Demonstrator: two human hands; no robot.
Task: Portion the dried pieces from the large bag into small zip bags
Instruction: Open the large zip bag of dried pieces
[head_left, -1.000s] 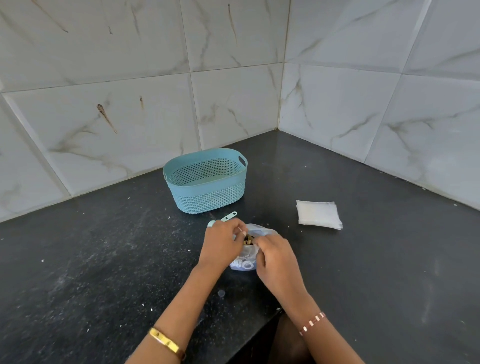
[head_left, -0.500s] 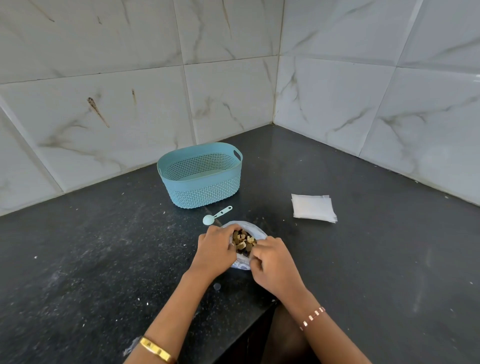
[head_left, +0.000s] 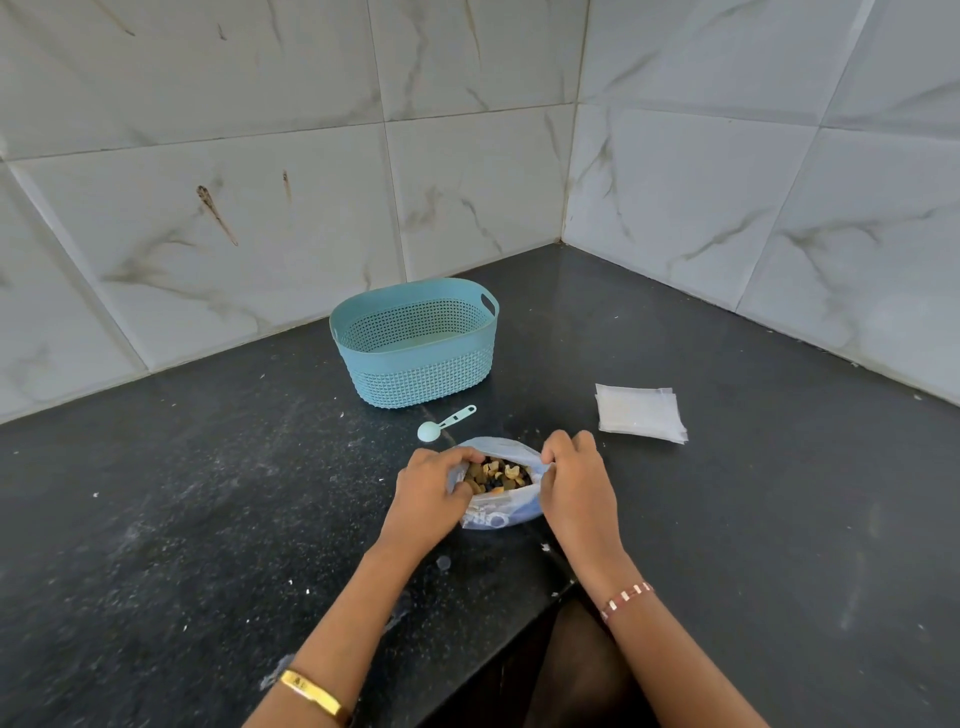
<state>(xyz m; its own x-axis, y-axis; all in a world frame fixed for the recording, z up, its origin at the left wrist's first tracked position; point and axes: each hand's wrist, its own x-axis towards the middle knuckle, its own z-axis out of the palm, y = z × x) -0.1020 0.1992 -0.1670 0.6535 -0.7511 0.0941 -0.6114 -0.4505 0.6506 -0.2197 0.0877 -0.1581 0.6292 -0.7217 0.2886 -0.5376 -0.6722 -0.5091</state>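
The dark surface carries a blue basket at 12 o'clock from the bag, which sits near the front edge between both hands with its mouth held wide over the dried pieces. The left hand and right hand have their fingers clamped on the bag's rim at 9 and 3 o'clock. A stack of zip bags lies at 2 o'clock, well apart, and a small scoop just beyond the bag at 11 o'clock.

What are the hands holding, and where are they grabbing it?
Both hands hold the large clear plastic bag of dried pieces by its open rim: the left hand grips the left edge, the right hand pinches the right edge.
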